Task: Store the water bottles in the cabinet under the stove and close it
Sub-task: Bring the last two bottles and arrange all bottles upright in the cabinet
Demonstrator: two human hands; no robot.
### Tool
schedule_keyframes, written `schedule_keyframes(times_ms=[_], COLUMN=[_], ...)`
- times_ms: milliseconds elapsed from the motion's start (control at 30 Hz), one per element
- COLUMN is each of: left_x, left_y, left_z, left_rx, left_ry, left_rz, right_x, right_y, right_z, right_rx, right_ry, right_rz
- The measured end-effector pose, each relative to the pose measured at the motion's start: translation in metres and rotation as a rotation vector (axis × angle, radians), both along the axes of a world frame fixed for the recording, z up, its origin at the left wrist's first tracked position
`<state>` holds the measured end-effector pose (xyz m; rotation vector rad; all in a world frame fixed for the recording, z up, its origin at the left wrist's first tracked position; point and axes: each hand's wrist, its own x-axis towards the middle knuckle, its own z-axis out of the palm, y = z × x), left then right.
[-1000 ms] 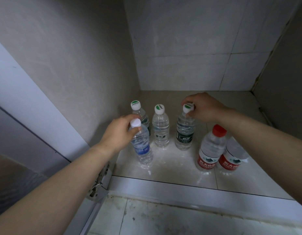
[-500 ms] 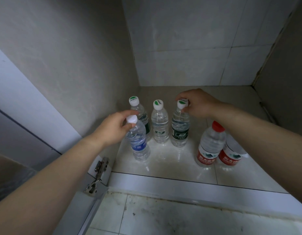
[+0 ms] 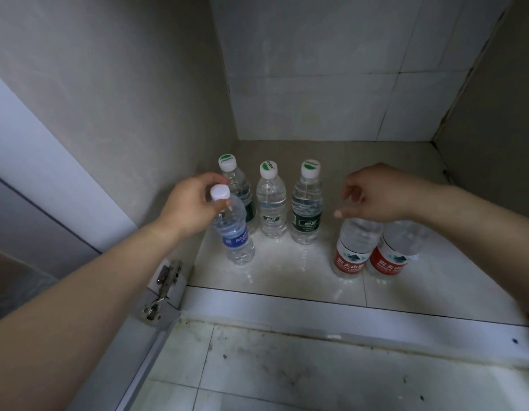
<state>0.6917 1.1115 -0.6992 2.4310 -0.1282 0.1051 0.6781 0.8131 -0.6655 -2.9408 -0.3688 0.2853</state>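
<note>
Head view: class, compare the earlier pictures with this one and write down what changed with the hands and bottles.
The right hand let go of the rightmost green-capped bottle and drew back, now loose above the red-label bottles. The left hand still grips the blue-label bottle by its neck. All six bottles stay upright.

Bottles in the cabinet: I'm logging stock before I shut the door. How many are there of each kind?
green-capped bottles: 3
blue-label bottle: 1
red-label bottles: 2
Total: 6
</note>
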Motion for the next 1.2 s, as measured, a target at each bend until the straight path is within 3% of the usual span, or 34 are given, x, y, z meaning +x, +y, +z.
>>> schedule_keyframes(times_ms=[100,200,333,500,867,1200], left_x=[0.005,0.009,0.007,0.001,0.000,-0.002], left_y=[0.005,0.011,0.010,-0.002,0.002,0.000], left_z=[0.010,0.013,0.006,-0.001,0.001,-0.003], left_rx=[-0.113,-0.120,-0.074,0.121,0.098,0.129], left_ry=[0.170,0.215,0.124,-0.081,-0.067,-0.082], left_rz=[-0.132,-0.170,-0.105,0.064,-0.028,-0.031], right_x=[-0.009,-0.014,-0.017,-0.018,-0.004,0.018], right_y=[-0.005,-0.012,-0.019,-0.008,0.047,0.089], right_z=[0.003,0.003,0.001,0.002,-0.004,-0.027], right_rx=[-0.030,-0.054,-0.027,0.123,0.422,0.454], right_ry=[0.005,-0.014,-0.070,-0.131,-0.142,-0.118], right_rz=[0.001,0.005,0.025,0.050,0.078,0.126])
